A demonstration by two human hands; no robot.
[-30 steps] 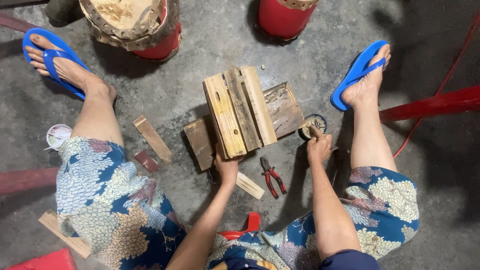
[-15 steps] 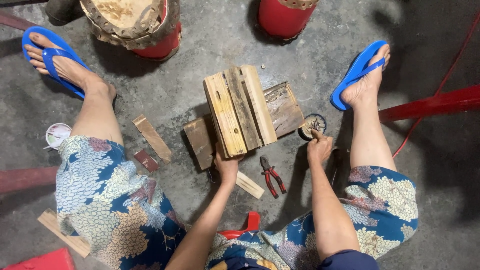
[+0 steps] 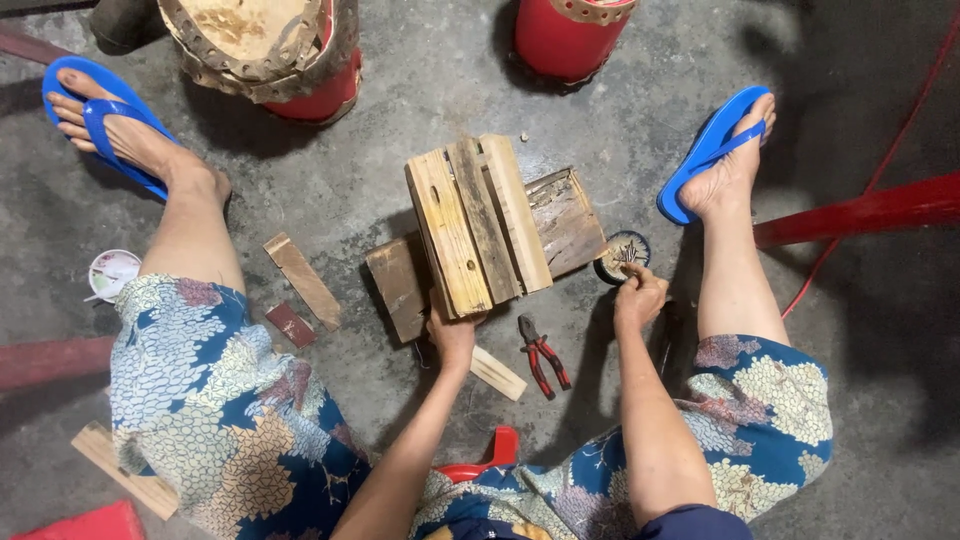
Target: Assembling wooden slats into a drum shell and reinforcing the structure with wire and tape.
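A small wooden crate (image 3: 478, 228) of pale slats lies on a darker board (image 3: 560, 222) on the concrete floor between my feet. My left hand (image 3: 452, 335) grips the crate's near edge. My right hand (image 3: 639, 293) reaches into a small round tin (image 3: 622, 252) to the right of the board, fingertips pinched at its rim; what they pinch is too small to tell. Red-handled pliers (image 3: 541, 354) lie on the floor between my two hands.
Loose wood strips (image 3: 303, 280) and a short piece (image 3: 497, 372) lie near my knees. A cup (image 3: 111, 272) stands at the left. A wood-topped red stool (image 3: 270, 50) and a red cylinder (image 3: 570, 35) stand beyond. A red bar (image 3: 860, 210) crosses at right.
My right hand has shifted slightly at the tin. The left hand and the crate have stayed put.
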